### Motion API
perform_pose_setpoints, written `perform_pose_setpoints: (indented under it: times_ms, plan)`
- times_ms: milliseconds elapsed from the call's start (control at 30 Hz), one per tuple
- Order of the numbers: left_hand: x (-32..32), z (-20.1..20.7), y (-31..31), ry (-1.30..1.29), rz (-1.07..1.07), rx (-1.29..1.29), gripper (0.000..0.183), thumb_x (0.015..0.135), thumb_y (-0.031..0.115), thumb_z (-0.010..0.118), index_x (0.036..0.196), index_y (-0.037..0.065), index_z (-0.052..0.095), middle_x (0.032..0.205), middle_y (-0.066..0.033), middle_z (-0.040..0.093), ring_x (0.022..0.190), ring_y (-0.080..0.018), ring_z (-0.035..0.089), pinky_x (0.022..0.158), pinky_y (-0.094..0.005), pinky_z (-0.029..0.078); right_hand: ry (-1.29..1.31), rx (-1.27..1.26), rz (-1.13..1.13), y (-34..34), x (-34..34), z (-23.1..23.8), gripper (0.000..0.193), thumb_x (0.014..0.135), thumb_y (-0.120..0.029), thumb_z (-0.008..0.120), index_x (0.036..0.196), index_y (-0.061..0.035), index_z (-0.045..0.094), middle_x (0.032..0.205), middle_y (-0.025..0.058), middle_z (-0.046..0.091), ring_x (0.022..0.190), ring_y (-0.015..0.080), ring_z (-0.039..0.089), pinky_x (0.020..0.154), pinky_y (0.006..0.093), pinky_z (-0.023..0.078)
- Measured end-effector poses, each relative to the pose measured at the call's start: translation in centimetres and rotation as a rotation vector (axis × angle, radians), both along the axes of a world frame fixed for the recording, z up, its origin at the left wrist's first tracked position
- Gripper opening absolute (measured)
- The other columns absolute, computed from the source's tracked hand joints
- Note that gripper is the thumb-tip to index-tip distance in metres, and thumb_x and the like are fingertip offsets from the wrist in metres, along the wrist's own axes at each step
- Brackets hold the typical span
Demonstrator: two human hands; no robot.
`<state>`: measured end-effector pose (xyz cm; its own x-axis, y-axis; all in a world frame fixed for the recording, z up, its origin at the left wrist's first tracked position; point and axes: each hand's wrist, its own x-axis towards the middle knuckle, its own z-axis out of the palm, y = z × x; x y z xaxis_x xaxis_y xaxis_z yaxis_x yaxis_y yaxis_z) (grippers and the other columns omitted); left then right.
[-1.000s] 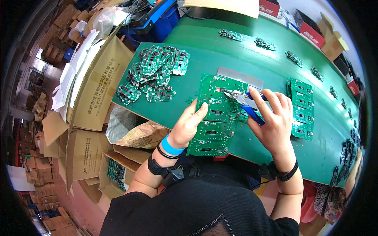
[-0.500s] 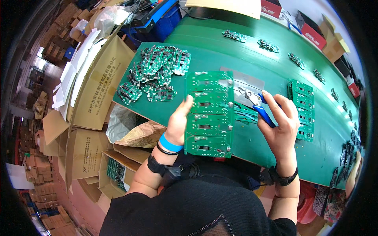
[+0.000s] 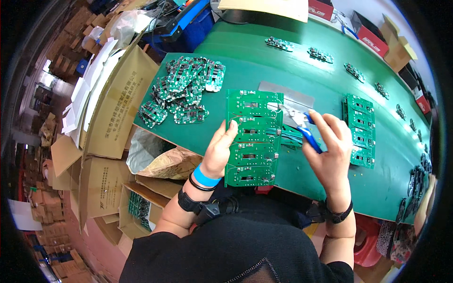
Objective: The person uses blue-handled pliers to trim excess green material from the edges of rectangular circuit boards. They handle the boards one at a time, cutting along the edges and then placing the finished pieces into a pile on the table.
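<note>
My left hand (image 3: 221,150) grips the left edge of a green circuit board panel (image 3: 252,151), made of several joined boards, and holds it up over the table's near edge. In my right hand (image 3: 330,151) are cutting pliers with blue handles (image 3: 309,137). Their metal jaws reach the panel's upper right edge; whether they touch it I cannot tell. Thin green strips (image 3: 291,136) lie on the table behind the panel, beside a grey flat plate (image 3: 297,98).
Separate circuit boards form a pile (image 3: 186,87) on the green table (image 3: 264,66) at left. More panels (image 3: 361,129) are stacked at right. Single boards (image 3: 321,54) sit in a row along the far side. Cardboard boxes (image 3: 115,99) stand left of the table. Another person's arm (image 3: 427,203) shows at far right.
My right hand has moved left, bringing the pliers' jaws to the panel's upper right edge. The panel has shifted slightly right and turned a little in my left hand.
</note>
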<state>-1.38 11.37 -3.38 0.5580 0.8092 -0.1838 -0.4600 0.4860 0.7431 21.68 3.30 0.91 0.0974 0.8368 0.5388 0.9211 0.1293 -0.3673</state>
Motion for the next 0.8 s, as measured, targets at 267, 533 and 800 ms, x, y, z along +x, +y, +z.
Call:
perform_pose_setpoints:
  times_ms: [267, 533, 800]
  plan:
    - [0.9, 1.1, -0.8, 0.145, 0.007, 0.184, 0.038, 0.106, 0.023, 0.038, 0.138, 0.004, 0.043, 0.127, -0.0081, 0.057, 0.111, -0.0157, 0.058, 0.095, -0.0312, 0.048, -0.104, -0.015, 0.034, 0.8, -1.7, -0.3, 0.06, 0.063, -0.017, 0.074, 0.122, -0.0119, 0.062, 0.108, 0.0084, 0.058, 0.098, 0.0282, 0.054, 0.088, 0.0416, 0.041]
    - [0.8, 1.3, -1.1, 0.202, 0.001, 0.324, 0.04, 0.106, 0.025, 0.039, 0.139, 0.003, 0.042, 0.128, -0.0084, 0.056, 0.114, -0.0143, 0.055, 0.098, -0.0304, 0.045, -0.136, -0.014, 0.041, 0.7, -1.7, -0.4, 0.059, 0.064, -0.015, 0.076, 0.122, -0.0126, 0.062, 0.106, 0.0077, 0.059, 0.092, 0.0268, 0.055, 0.082, 0.0392, 0.042]
    - [-0.1, 0.6, -0.3, 0.001, 0.001, -0.051, 0.046, 0.106, 0.034, 0.035, 0.14, 0.004, 0.041, 0.131, -0.0136, 0.056, 0.116, -0.0238, 0.058, 0.097, -0.0428, 0.05, 0.037, 0.03, 0.011, 0.0, -1.0, 0.7, 0.05, 0.065, -0.002, 0.071, 0.115, -0.0038, 0.068, 0.099, 0.0144, 0.062, 0.087, 0.0309, 0.06, 0.079, 0.039, 0.048]
